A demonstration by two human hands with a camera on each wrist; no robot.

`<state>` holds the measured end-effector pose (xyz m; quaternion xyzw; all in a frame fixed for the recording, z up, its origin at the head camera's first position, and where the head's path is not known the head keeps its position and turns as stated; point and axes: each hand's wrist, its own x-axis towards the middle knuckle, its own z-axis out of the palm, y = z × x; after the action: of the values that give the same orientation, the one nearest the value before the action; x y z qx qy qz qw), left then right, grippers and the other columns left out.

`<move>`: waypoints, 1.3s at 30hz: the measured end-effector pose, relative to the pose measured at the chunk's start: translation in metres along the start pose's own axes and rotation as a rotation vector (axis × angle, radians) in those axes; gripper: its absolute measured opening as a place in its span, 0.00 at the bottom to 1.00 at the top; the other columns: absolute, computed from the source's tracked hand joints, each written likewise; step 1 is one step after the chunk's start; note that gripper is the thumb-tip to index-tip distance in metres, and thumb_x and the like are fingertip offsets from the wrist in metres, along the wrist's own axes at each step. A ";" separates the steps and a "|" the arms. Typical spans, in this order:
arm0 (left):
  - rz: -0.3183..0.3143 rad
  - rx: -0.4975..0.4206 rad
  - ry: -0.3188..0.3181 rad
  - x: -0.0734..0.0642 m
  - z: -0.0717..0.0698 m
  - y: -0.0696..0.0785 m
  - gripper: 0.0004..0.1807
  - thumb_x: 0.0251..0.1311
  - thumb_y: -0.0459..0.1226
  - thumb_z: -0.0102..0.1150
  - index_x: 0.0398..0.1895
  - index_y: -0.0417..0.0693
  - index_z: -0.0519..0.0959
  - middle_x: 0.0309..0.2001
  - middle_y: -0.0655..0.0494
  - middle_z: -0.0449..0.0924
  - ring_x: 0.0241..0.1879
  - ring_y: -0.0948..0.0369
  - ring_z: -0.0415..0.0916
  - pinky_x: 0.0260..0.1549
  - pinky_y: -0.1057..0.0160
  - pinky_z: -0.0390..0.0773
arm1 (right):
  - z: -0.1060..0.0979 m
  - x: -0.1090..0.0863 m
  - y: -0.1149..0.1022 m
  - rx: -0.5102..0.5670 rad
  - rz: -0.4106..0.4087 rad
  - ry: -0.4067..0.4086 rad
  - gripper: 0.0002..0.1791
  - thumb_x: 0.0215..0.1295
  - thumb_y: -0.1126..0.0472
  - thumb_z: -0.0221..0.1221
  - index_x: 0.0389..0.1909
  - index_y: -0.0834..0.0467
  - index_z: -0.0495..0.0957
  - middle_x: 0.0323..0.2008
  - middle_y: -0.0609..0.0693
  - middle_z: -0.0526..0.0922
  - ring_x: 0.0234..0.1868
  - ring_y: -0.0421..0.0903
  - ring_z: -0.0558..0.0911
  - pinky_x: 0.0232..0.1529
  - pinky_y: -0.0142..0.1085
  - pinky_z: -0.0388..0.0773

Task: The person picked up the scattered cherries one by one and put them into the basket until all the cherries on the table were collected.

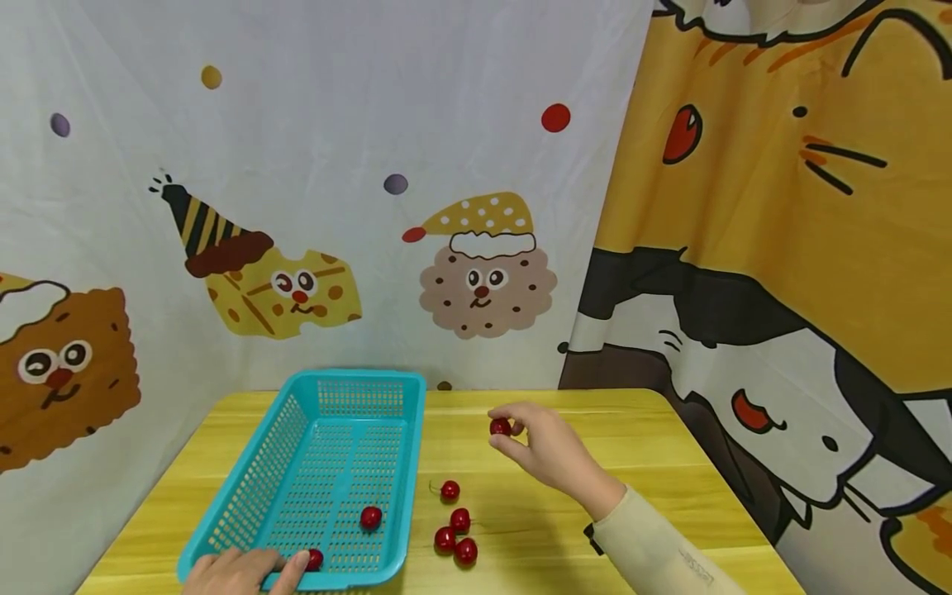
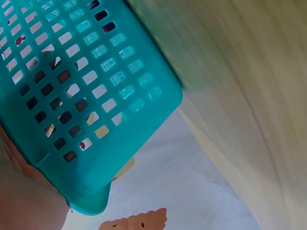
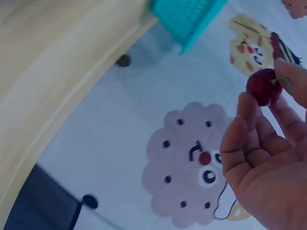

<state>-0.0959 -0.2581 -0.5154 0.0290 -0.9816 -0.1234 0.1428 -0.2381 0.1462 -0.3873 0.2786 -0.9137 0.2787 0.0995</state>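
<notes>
Above the table, my right hand [image 1: 549,450] pinches a dark red cherry [image 3: 261,86] between thumb and fingers; a green stem shows in the right wrist view. My left hand [image 1: 241,570] grips the near rim of the blue plastic basket [image 1: 415,496], thumb over the edge. Inside the basket lie a cherry [image 1: 371,519] on the floor and another cherry [image 1: 315,559] close by the left thumb. To the right of the basket, several cherries rest on the table: one cherry [image 1: 449,491] with its stem pointing left, and a small cluster nearer me, including a cherry [image 1: 466,551].
The yellow wood-grain table [image 1: 595,529] reaches back to a printed cloth [image 1: 476,99] with cartoon figures. A yellow curtain part [image 1: 744,223] hangs at the right. The basket's raised perforated walls take up the table's left side.
</notes>
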 end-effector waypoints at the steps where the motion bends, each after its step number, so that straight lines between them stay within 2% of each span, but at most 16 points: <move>1: 0.002 -0.001 0.011 0.000 0.000 0.000 0.25 0.73 0.66 0.55 0.27 0.65 0.86 0.26 0.65 0.83 0.30 0.62 0.77 0.39 0.47 0.75 | 0.000 0.004 -0.004 0.026 -0.007 0.011 0.17 0.72 0.55 0.70 0.58 0.51 0.86 0.46 0.41 0.89 0.42 0.41 0.83 0.32 0.30 0.76; 6: 0.033 0.001 0.132 -0.003 0.003 0.004 0.21 0.69 0.64 0.62 0.22 0.66 0.83 0.22 0.67 0.77 0.27 0.64 0.71 0.34 0.54 0.70 | 0.003 0.023 -0.025 0.151 -0.064 0.040 0.17 0.74 0.55 0.68 0.59 0.53 0.85 0.42 0.42 0.87 0.37 0.39 0.79 0.30 0.30 0.76; 8: 0.040 0.001 0.160 -0.004 0.003 0.005 0.21 0.67 0.63 0.64 0.21 0.67 0.82 0.21 0.68 0.76 0.26 0.64 0.70 0.33 0.56 0.69 | 0.006 0.030 -0.035 0.206 -0.071 0.041 0.17 0.74 0.55 0.67 0.60 0.53 0.85 0.41 0.43 0.87 0.36 0.39 0.79 0.32 0.31 0.78; 9: 0.039 -0.001 0.163 -0.004 0.002 0.006 0.21 0.67 0.63 0.64 0.20 0.67 0.82 0.20 0.68 0.76 0.26 0.65 0.70 0.33 0.56 0.68 | 0.008 0.034 -0.039 0.233 -0.070 0.037 0.17 0.75 0.55 0.67 0.60 0.53 0.84 0.41 0.43 0.88 0.35 0.39 0.79 0.32 0.31 0.78; 15: -0.004 -0.019 0.073 -0.005 0.000 0.005 0.23 0.71 0.65 0.58 0.24 0.67 0.84 0.23 0.68 0.78 0.28 0.65 0.71 0.35 0.56 0.68 | 0.033 0.052 -0.063 0.379 -0.032 -0.009 0.18 0.76 0.53 0.66 0.62 0.52 0.83 0.41 0.45 0.88 0.32 0.39 0.78 0.30 0.31 0.77; 16: -0.005 -0.020 0.076 -0.004 0.000 0.006 0.22 0.71 0.65 0.58 0.24 0.67 0.84 0.23 0.69 0.78 0.28 0.65 0.71 0.36 0.57 0.67 | 0.039 0.055 -0.066 0.399 -0.025 -0.019 0.18 0.76 0.53 0.66 0.62 0.52 0.83 0.41 0.45 0.88 0.32 0.39 0.78 0.30 0.30 0.76; 18: 0.004 -0.017 0.111 -0.004 0.001 0.007 0.22 0.70 0.65 0.60 0.23 0.68 0.83 0.22 0.71 0.77 0.27 0.67 0.69 0.35 0.59 0.66 | 0.051 0.058 -0.073 0.428 -0.007 -0.042 0.18 0.76 0.52 0.66 0.62 0.51 0.83 0.41 0.46 0.88 0.31 0.38 0.78 0.30 0.30 0.75; 22: 0.056 -0.025 0.283 -0.005 0.005 0.010 0.19 0.64 0.60 0.69 0.17 0.72 0.77 0.18 0.76 0.67 0.22 0.73 0.60 0.31 0.63 0.62 | 0.079 0.062 -0.086 0.473 0.027 -0.107 0.18 0.75 0.51 0.66 0.62 0.50 0.83 0.42 0.45 0.88 0.33 0.36 0.78 0.30 0.29 0.75; 25: 0.079 -0.036 0.368 -0.005 0.006 0.011 0.21 0.61 0.57 0.73 0.15 0.74 0.73 0.16 0.79 0.60 0.21 0.76 0.54 0.29 0.64 0.59 | 0.103 0.062 -0.093 0.478 0.044 -0.160 0.18 0.75 0.50 0.67 0.61 0.50 0.83 0.44 0.42 0.88 0.35 0.33 0.78 0.31 0.28 0.76; 28: 0.095 -0.037 0.402 -0.005 0.008 0.012 0.22 0.59 0.56 0.74 0.14 0.74 0.72 0.16 0.80 0.58 0.21 0.77 0.53 0.28 0.63 0.59 | 0.122 0.061 -0.099 0.462 0.051 -0.202 0.18 0.74 0.50 0.67 0.61 0.50 0.84 0.47 0.40 0.88 0.36 0.32 0.78 0.32 0.28 0.76; 31: 0.110 -0.031 0.419 -0.005 0.009 0.011 0.21 0.59 0.56 0.74 0.14 0.74 0.72 0.16 0.81 0.58 0.21 0.76 0.53 0.28 0.63 0.60 | 0.134 0.059 -0.105 0.433 0.054 -0.252 0.18 0.74 0.50 0.68 0.61 0.48 0.84 0.48 0.39 0.87 0.35 0.30 0.77 0.34 0.28 0.77; 33: 0.096 -0.020 0.382 -0.005 0.009 0.011 0.21 0.60 0.57 0.73 0.15 0.72 0.73 0.16 0.79 0.59 0.21 0.75 0.55 0.29 0.62 0.61 | 0.141 0.058 -0.109 0.412 0.052 -0.285 0.18 0.74 0.50 0.68 0.62 0.47 0.83 0.50 0.37 0.87 0.34 0.30 0.77 0.35 0.27 0.77; 37: 0.073 -0.004 0.348 -0.005 0.008 0.011 0.21 0.62 0.58 0.71 0.15 0.72 0.74 0.16 0.78 0.59 0.21 0.74 0.55 0.29 0.63 0.60 | 0.153 0.059 -0.116 0.277 0.024 -0.324 0.19 0.74 0.47 0.67 0.62 0.43 0.83 0.51 0.34 0.87 0.35 0.27 0.77 0.38 0.25 0.78; 39: 0.089 -0.016 0.393 -0.005 0.009 0.010 0.22 0.60 0.56 0.74 0.14 0.72 0.72 0.15 0.79 0.56 0.20 0.75 0.53 0.28 0.63 0.59 | 0.159 0.060 -0.118 0.154 -0.020 -0.326 0.18 0.74 0.45 0.67 0.61 0.42 0.84 0.50 0.33 0.88 0.37 0.26 0.78 0.42 0.25 0.78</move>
<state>-0.0940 -0.2456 -0.5222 0.0081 -0.9342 -0.1167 0.3369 -0.2255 -0.0523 -0.4440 0.3361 -0.8907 0.2982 -0.0688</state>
